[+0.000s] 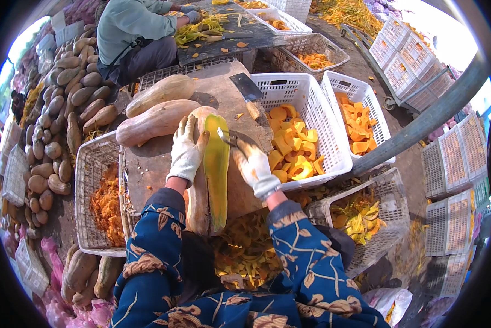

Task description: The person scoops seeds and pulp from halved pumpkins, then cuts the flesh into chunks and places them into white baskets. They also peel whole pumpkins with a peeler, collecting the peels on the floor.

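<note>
On a wooden board (243, 192) lies a long tan squash (197, 205), partly peeled, with a yellow-green strip along its right side. My left hand (187, 149), in a white knit glove, rests on its upper left side, fingers spread. In my gloved right hand (253, 164) is a metal peeler (226, 138), its head at the peeled strip. Two unpeeled squashes, one pinkish (157, 121) and one tan (161, 93), lie at the board's upper left. A cleaver with a wooden handle (247, 91) lies at the board's upper right.
White crates with orange squash pieces stand right (331, 164) and farther right (387, 141). A crate of orange pulp (81, 205) is left, one of peelings (401, 217) lower right. Peelings (249, 246) lie below the board. A co-worker (131, 30) sits upper left. A curved pipe (417, 123) crosses the right.
</note>
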The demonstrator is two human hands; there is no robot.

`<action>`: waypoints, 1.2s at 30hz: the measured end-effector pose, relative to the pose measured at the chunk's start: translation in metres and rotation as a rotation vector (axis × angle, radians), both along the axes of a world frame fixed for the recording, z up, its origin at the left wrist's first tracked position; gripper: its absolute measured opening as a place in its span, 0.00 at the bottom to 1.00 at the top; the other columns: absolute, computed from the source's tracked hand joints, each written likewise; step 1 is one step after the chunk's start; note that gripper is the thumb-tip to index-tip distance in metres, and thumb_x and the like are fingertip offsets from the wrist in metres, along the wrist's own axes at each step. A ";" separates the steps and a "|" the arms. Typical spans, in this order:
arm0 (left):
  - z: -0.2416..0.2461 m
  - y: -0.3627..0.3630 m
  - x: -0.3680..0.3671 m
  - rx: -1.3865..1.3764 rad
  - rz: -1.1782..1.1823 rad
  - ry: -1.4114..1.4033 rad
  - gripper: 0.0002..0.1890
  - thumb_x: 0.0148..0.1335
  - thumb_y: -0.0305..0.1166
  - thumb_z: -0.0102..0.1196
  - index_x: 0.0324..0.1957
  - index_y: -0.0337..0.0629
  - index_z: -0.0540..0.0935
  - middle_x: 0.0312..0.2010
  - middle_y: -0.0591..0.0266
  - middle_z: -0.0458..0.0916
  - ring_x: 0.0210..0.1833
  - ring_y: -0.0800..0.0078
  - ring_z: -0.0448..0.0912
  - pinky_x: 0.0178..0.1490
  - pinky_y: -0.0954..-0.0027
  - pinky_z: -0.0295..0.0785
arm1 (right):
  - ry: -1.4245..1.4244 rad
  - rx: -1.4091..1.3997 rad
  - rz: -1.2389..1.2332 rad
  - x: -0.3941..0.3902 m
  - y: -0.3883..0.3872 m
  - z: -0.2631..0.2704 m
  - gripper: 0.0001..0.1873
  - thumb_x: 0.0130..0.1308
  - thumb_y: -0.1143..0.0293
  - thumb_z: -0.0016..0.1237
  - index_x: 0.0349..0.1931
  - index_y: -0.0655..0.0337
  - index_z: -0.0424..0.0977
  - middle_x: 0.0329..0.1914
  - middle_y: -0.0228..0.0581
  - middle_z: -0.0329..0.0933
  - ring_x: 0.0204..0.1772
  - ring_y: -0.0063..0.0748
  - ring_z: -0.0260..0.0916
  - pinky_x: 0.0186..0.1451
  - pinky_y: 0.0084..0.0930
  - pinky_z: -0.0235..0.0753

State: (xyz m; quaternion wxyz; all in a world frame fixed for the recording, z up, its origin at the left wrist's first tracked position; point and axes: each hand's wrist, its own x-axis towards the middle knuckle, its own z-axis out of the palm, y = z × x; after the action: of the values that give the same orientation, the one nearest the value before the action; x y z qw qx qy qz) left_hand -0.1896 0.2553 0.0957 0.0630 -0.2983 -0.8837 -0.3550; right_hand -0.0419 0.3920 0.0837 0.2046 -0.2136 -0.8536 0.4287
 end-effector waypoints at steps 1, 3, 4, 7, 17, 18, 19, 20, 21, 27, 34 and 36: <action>0.000 0.000 0.000 0.012 -0.008 0.015 0.32 0.63 0.46 0.53 0.67 0.45 0.65 0.69 0.50 0.59 0.68 0.48 0.60 0.70 0.56 0.58 | 0.070 0.130 -0.021 -0.022 0.010 0.002 0.17 0.67 0.61 0.47 0.49 0.63 0.74 0.38 0.60 0.76 0.44 0.59 0.74 0.48 0.44 0.73; 0.000 -0.001 0.000 0.023 -0.021 0.037 0.31 0.64 0.46 0.52 0.66 0.45 0.66 0.69 0.49 0.59 0.68 0.47 0.60 0.70 0.56 0.58 | -0.023 0.129 -0.041 -0.054 0.017 0.006 0.16 0.66 0.63 0.47 0.47 0.65 0.75 0.40 0.62 0.76 0.46 0.60 0.74 0.50 0.44 0.73; 0.000 -0.002 0.001 0.019 -0.013 0.035 0.30 0.65 0.46 0.52 0.66 0.44 0.66 0.68 0.49 0.60 0.67 0.46 0.61 0.70 0.55 0.58 | -0.017 0.142 -0.032 -0.058 0.016 0.006 0.16 0.65 0.64 0.47 0.47 0.65 0.75 0.39 0.62 0.76 0.44 0.60 0.74 0.49 0.44 0.73; -0.001 -0.002 0.000 0.057 -0.032 0.042 0.30 0.65 0.46 0.51 0.66 0.44 0.66 0.68 0.50 0.60 0.67 0.46 0.61 0.69 0.55 0.58 | 0.076 0.103 -0.085 -0.047 -0.006 -0.003 0.16 0.65 0.64 0.48 0.48 0.64 0.74 0.36 0.59 0.75 0.40 0.60 0.74 0.45 0.46 0.74; 0.000 -0.001 -0.002 -0.008 0.031 -0.038 0.31 0.64 0.47 0.51 0.67 0.49 0.65 0.70 0.52 0.58 0.69 0.50 0.60 0.70 0.56 0.58 | -0.161 0.131 0.132 0.176 -0.143 -0.029 0.21 0.66 0.61 0.47 0.57 0.60 0.69 0.40 0.54 0.72 0.38 0.57 0.74 0.40 0.42 0.76; 0.001 -0.001 -0.002 -0.005 0.021 -0.056 0.32 0.64 0.48 0.50 0.68 0.49 0.64 0.70 0.53 0.57 0.70 0.50 0.59 0.70 0.57 0.57 | -0.409 0.155 0.275 0.198 -0.156 -0.025 0.21 0.67 0.60 0.46 0.57 0.60 0.70 0.41 0.54 0.72 0.39 0.56 0.74 0.41 0.41 0.76; 0.001 -0.001 -0.002 -0.005 0.015 -0.049 0.32 0.64 0.48 0.50 0.67 0.49 0.64 0.70 0.53 0.57 0.70 0.50 0.59 0.70 0.57 0.57 | -0.423 0.060 0.333 0.215 -0.165 -0.020 0.21 0.66 0.59 0.46 0.57 0.59 0.70 0.40 0.54 0.73 0.37 0.54 0.74 0.41 0.40 0.76; 0.002 -0.001 -0.003 -0.010 0.017 -0.049 0.32 0.64 0.48 0.50 0.67 0.49 0.64 0.70 0.54 0.57 0.70 0.50 0.59 0.70 0.57 0.58 | -0.256 -0.209 0.265 0.219 -0.160 -0.017 0.21 0.66 0.59 0.46 0.56 0.58 0.71 0.39 0.54 0.73 0.37 0.54 0.74 0.41 0.40 0.76; 0.002 -0.001 -0.001 -0.019 0.025 -0.055 0.32 0.64 0.48 0.50 0.67 0.49 0.64 0.70 0.54 0.57 0.70 0.50 0.59 0.70 0.57 0.58 | -0.249 -0.159 0.216 0.214 -0.149 -0.016 0.21 0.66 0.59 0.47 0.56 0.58 0.71 0.38 0.53 0.74 0.36 0.53 0.74 0.41 0.39 0.75; 0.005 -0.001 0.001 0.010 0.014 -0.020 0.29 0.66 0.44 0.51 0.66 0.43 0.67 0.68 0.47 0.61 0.69 0.49 0.62 0.71 0.62 0.57 | 0.071 -0.485 0.041 0.062 -0.024 -0.013 0.14 0.71 0.76 0.42 0.56 0.66 0.72 0.38 0.33 0.76 0.34 0.15 0.69 0.33 0.09 0.68; -0.001 -0.002 -0.001 0.050 -0.001 0.008 0.28 0.65 0.41 0.53 0.64 0.40 0.68 0.67 0.46 0.62 0.68 0.50 0.62 0.71 0.62 0.57 | -0.033 -0.172 -0.060 -0.062 0.024 -0.022 0.15 0.69 0.65 0.47 0.46 0.68 0.75 0.27 0.43 0.76 0.30 0.31 0.71 0.34 0.27 0.72; -0.003 -0.002 -0.004 0.069 -0.017 0.001 0.30 0.64 0.43 0.53 0.65 0.43 0.67 0.68 0.48 0.61 0.68 0.50 0.61 0.70 0.60 0.57 | 0.056 -0.133 -0.096 -0.059 0.012 -0.037 0.14 0.69 0.65 0.47 0.45 0.68 0.76 0.28 0.43 0.76 0.30 0.29 0.71 0.34 0.26 0.72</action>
State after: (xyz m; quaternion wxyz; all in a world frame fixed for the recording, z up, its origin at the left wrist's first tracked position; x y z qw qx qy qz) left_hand -0.1931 0.2529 0.0923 0.0706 -0.3037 -0.8684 -0.3855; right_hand -0.1006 0.4038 0.0466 0.2339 -0.2557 -0.8060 0.4799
